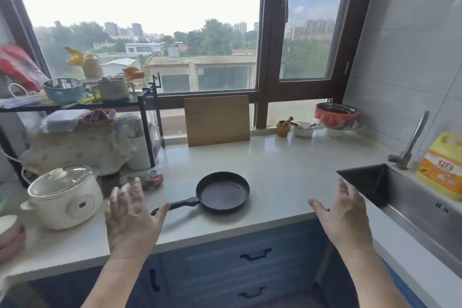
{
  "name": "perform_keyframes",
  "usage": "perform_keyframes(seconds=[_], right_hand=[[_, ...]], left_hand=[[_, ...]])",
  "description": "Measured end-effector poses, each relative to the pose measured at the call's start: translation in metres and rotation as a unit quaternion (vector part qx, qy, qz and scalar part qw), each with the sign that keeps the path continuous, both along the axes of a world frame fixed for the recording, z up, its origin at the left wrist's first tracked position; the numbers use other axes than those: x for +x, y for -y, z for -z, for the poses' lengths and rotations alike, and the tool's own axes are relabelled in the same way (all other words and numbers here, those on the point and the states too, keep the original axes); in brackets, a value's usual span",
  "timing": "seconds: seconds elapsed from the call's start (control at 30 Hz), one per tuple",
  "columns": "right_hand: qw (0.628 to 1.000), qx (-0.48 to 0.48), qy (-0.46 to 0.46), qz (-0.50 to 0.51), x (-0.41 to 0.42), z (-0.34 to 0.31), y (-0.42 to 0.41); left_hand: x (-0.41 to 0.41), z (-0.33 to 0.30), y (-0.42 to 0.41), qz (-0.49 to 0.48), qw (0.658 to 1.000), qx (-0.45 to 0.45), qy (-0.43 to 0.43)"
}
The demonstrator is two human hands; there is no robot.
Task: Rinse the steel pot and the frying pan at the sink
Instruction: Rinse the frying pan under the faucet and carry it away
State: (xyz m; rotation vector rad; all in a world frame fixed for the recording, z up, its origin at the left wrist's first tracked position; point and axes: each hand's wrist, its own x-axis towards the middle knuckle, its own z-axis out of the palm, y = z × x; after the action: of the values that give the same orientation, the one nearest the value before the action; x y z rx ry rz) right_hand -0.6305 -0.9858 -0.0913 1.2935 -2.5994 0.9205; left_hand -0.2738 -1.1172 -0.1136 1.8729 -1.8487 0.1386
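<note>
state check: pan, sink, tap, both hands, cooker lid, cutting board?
frying pan: upright on counter, empty, not held
sink: no water seen
tap: no water running
left hand: open, thumb at the pan handle
right hand: open, holding nothing
white cooker: lid on
cutting board: leaning upright against the window sill

frying pan [223,192] sits empty on the white worktop [287,177], handle pointing toward left hand [132,217]. both hands hover open, right hand [343,217] near the worktop edge beside the sink [410,197]. faucet [411,142] and yellow detergent bottle [442,165] behind sink.
</note>
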Motion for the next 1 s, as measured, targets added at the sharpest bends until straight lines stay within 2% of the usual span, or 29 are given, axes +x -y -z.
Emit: perform_keyframes(seconds=[0.43,0.6,0.7,0.8,1.0], right_hand=[[0.991,0.093,0.022,-0.089,-0.059,0.068,0.217],[0.978,0.136,0.065,-0.141,-0.078,0.102,0.299],[0.950,0.203,0.102,-0.213,-0.090,0.129,0.333],[0.907,0.284,0.144,-0.275,-0.095,0.157,0.356],[0.858,0.358,0.156,-0.333,-0.095,0.197,0.382]], left_hand=[[-0.089,0.073,0.189,0.006,0.994,0.099,0.051],[-0.103,0.104,0.266,0.038,0.989,0.117,0.078],[-0.107,0.127,0.300,0.085,0.982,0.168,0.031],[-0.108,0.153,0.318,0.128,0.965,0.226,0.028],[-0.102,0.189,0.324,0.189,0.905,0.380,0.027]])
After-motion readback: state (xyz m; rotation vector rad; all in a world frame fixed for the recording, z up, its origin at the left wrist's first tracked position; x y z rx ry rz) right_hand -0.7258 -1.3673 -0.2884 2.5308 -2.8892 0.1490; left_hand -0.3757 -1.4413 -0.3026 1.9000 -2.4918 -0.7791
